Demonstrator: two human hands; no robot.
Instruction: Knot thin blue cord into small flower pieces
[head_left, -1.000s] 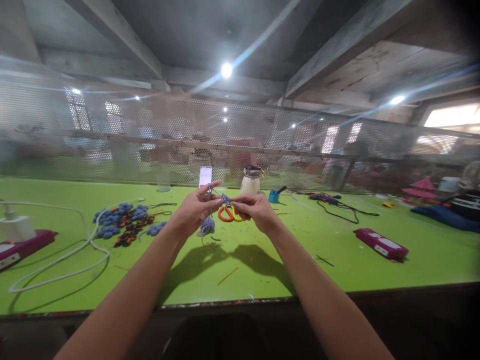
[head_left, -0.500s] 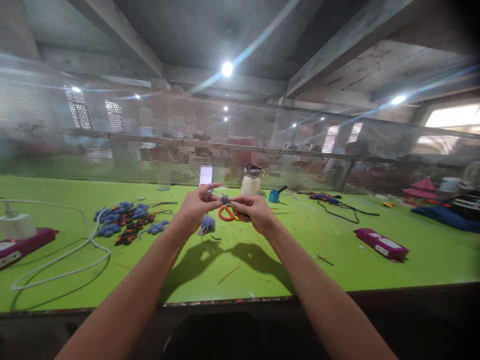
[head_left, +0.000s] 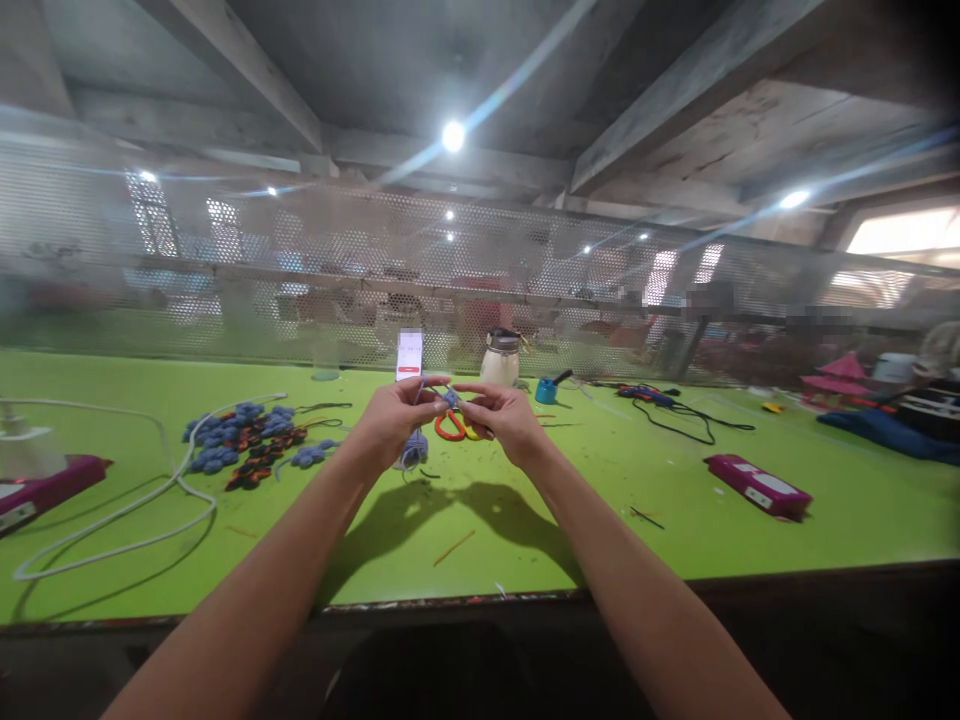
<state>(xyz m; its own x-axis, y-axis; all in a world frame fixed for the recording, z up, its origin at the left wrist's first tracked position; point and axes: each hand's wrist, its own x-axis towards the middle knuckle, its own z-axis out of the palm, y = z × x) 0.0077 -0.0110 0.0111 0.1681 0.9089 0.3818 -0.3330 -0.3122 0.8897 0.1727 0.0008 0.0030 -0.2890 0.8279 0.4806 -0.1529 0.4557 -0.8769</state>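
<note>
Between my hands is a small blue-purple crochet piece (head_left: 450, 398), pinched by the fingertips of my left hand (head_left: 391, 418) from one side. My right hand (head_left: 508, 420) is closed at its other side, thumb and forefinger at the piece; any hook in it is too small to make out. Yarn runs over the left forefinger. Below the left hand a ball of blue-purple yarn (head_left: 415, 450) rests on the green table (head_left: 525, 550). Behind the piece lies a red loop (head_left: 450, 428) like a scissor handle, with a yellow part partly hidden by the right fingers.
Blue crochet flowers (head_left: 217, 440) and dark-orange ones lie to the left, beside a white cable (head_left: 120, 540). A lit phone (head_left: 409, 352), a jar (head_left: 501, 360) and a teal pot (head_left: 551, 390) stand behind. Purple power strips (head_left: 757, 485) flank both sides. A mesh screen (head_left: 360, 290) borders the back.
The right forefinger has lifted and stretched toward the left hand above the piece. Both hands remain in about the same place; the view has shifted slightly.
</note>
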